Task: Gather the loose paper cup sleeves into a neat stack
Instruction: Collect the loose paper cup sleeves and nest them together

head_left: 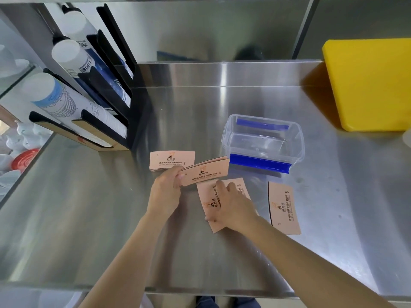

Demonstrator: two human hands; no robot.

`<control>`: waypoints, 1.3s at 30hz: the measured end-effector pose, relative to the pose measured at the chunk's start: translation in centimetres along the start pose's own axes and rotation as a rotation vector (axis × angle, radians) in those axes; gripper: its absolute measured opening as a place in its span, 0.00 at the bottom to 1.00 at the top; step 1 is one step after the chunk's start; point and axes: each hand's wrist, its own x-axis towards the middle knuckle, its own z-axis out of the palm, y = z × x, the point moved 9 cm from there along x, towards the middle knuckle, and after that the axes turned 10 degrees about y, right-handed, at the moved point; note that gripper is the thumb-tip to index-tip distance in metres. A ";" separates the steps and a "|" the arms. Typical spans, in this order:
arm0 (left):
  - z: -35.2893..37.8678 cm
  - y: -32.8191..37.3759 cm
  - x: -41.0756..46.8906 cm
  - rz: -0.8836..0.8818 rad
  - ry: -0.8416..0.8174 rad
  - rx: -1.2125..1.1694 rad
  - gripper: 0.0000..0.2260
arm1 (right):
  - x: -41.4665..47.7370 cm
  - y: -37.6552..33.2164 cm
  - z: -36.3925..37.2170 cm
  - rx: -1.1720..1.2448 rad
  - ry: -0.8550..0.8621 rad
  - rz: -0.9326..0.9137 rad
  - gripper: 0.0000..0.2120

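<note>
Flat pink-brown paper cup sleeves with dark print lie on a steel counter. My left hand pinches one sleeve by its left end and holds it raised just above the counter. Behind it a short stack of sleeves rests flat. My right hand presses with spread fingers on another sleeve lying lengthwise on the counter. A further sleeve lies alone to the right, untouched.
An open clear plastic box with blue clips stands just behind the sleeves. A black rack of paper cups fills the back left. A yellow board leans at the back right. The counter's front edge is near me.
</note>
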 end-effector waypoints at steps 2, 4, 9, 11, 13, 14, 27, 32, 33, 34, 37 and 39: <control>-0.2 -0.3 0.0 -0.007 0.012 0.004 0.09 | 0.5 0.0 0.0 -0.108 -0.034 -0.029 0.34; -0.3 -0.4 0.0 -0.011 0.011 0.012 0.09 | 0.8 -0.1 -0.2 -0.186 -0.041 -0.074 0.32; -1.0 -0.9 -0.2 -0.046 0.046 0.031 0.11 | 1.2 -1.4 -0.4 -0.154 -0.064 -0.231 0.50; -1.3 -1.2 -0.3 -0.072 0.067 0.038 0.11 | 0.8 -2.1 0.5 -0.209 -0.152 -0.296 0.57; -1.5 -1.6 -0.4 -0.112 0.079 0.039 0.13 | 0.6 -2.1 1.1 -0.211 -0.207 -0.260 0.58; -1.6 -1.7 -0.5 -0.125 0.082 0.038 0.13 | 0.5 -2.1 1.3 -0.183 -0.217 -0.209 0.59; -0.7 -1.5 -0.1 -0.118 0.041 0.085 0.13 | 1.1 -3.8 -1.8 -0.324 -0.015 -0.481 0.31; -0.2 -1.2 -0.2 -0.070 -0.017 0.120 0.14 | 1.8 -2.9 -0.4 -0.462 -0.111 -0.624 0.38; -0.1 -1.2 -0.3 -0.066 -0.031 0.125 0.14 | 2.2 -2.5 -0.4 -0.466 -0.104 -0.614 0.39; 0.0 -1.2 -0.3 -0.061 -0.040 0.127 0.14 | 2.6 -2.1 -0.4 -0.452 -0.109 -0.588 0.39; 0.0 -1.1 -0.2 -0.032 -0.050 0.114 0.14 | 3.2 -0.1 -0.8 -0.216 -0.165 -0.382 0.26; 0.2 -1.0 0.0 -0.009 -0.067 0.117 0.13 | 3.5 0.3 -1.7 0.002 -0.121 -0.296 0.09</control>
